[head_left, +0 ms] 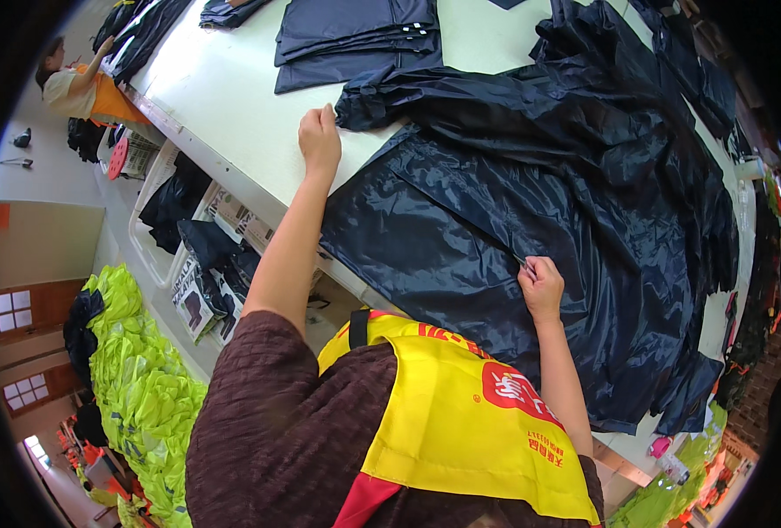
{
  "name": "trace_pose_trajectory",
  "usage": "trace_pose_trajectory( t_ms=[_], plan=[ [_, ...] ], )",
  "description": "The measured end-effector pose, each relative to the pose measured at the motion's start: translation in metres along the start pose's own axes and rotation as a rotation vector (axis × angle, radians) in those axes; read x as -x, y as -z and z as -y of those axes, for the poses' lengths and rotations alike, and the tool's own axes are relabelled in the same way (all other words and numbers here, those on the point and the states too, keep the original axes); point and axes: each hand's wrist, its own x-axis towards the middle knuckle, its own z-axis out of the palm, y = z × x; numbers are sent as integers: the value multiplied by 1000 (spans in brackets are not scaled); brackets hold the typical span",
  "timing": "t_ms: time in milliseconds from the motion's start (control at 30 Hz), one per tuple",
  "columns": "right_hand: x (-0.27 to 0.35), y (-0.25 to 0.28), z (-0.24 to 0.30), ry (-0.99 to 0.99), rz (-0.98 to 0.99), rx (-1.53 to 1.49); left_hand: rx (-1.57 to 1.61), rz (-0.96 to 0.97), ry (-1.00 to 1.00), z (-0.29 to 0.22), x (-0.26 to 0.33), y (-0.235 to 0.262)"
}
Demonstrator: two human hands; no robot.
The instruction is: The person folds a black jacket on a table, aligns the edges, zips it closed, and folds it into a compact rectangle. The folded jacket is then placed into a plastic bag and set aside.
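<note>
A shiny dark navy jacket point(496, 194), looking like rainwear, lies spread and wrinkled over the white table. My right hand point(542, 283) pinches it at the end of a long straight front edge; a small pale bit shows at the fingertips, too small to name. My left hand point(320, 141) is curled closed right beside the gathered sleeve cuff point(355, 107). Whatever its fingers hold, if anything, is hidden.
Folded dark garments point(360, 40) are stacked at the table's point(232, 97) far side. Below its left edge sit a white basket point(154, 220) and printed packages point(198, 299). Lime-green garments point(144, 378) are heaped at left. Another person point(82, 88) stands at the far left.
</note>
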Motion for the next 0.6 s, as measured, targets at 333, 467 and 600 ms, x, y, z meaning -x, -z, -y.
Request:
trace_pose_trajectory(
  t_ms=[333, 467, 600],
  plan=[
    [1, 15, 7, -141, -116, -303, 980, 591, 619, -117, 32, 17],
    [-8, 52, 71, -129, -246, -546, 920, 719, 388, -160, 110, 63],
    [-24, 75, 137, 182, -344, -504, 1147, 901, 436, -183, 176, 88]
  ],
)
